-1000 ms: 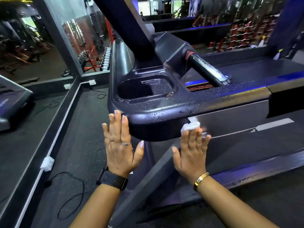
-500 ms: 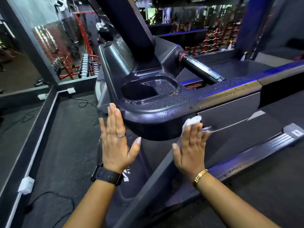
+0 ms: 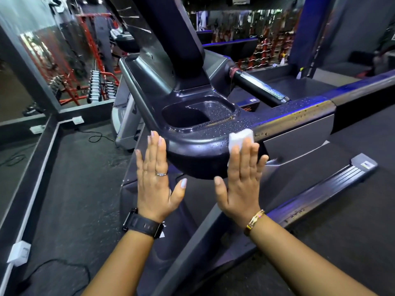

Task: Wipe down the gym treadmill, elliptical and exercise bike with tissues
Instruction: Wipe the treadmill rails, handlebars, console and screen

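White tissue half hidden behind right hand, pressed on treadmill.

Far left, red steel rack of chrome dumbbells. Nearer, looped black cable on dark rubber floor, near white plastic socket box on grey skirting.

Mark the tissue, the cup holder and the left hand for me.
tissue (image 3: pixel 240 136): head view, exposed upper part of the white pad.
cup holder (image 3: pixel 213 111): head view, its wet shallow floor.
left hand (image 3: pixel 157 180): head view, back of the hand.
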